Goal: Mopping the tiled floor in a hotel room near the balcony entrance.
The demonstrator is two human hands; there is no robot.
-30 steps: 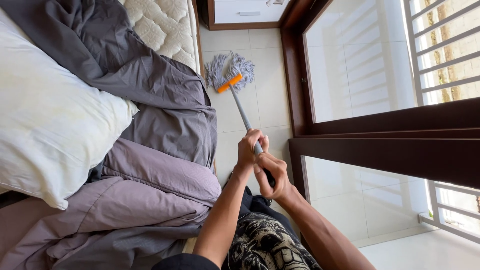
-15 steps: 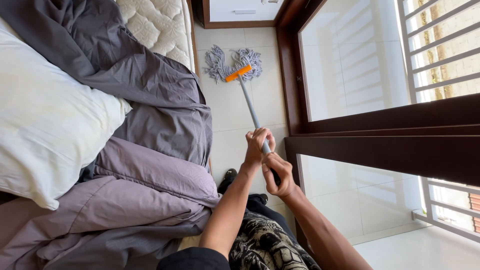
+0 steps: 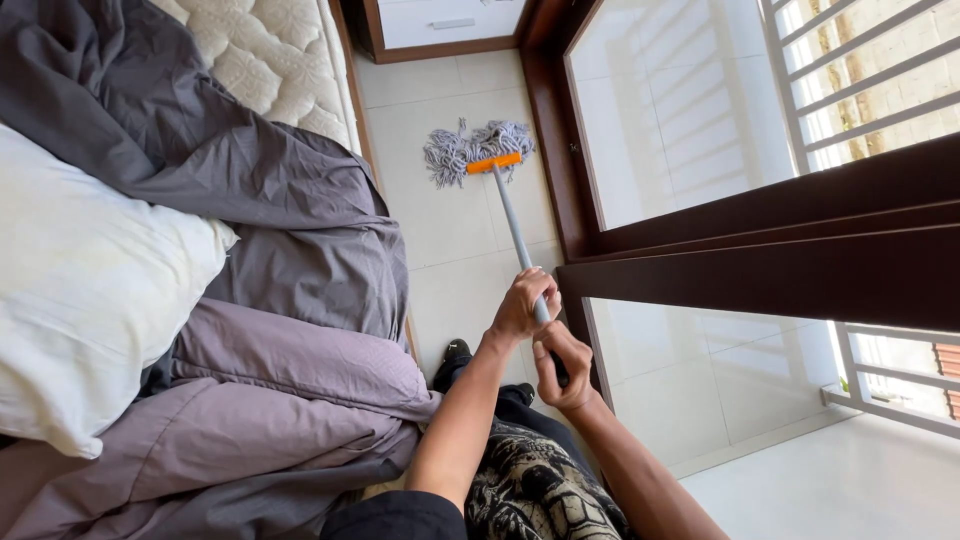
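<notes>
Both hands grip the grey metal pole of a string mop (image 3: 512, 225): the left hand (image 3: 522, 305) is wrapped tight around the pole higher up, and the right hand (image 3: 562, 362) is closed around its near end, just below. The mop's grey string head with its orange plastic clamp (image 3: 480, 152) lies on the pale tiled floor (image 3: 455, 230), in the narrow strip between the bed and the dark brown wooden window frame (image 3: 565, 170).

The strip is tight — a wide sweep would likely knock the pole or clamp against the window frame or the glass. On the other side, the grey duvet (image 3: 300, 220) hangs over the bed's edge close to the floor, so the strings could catch it and wet or soil the fabric. The person's dark-socked foot (image 3: 452, 358) stands on the tiles, and damp tiles there could mean a slip.

No bucket, basin or other container is in view — the white pillow (image 3: 90, 300) and quilted mattress (image 3: 265, 50) hold nothing.
</notes>
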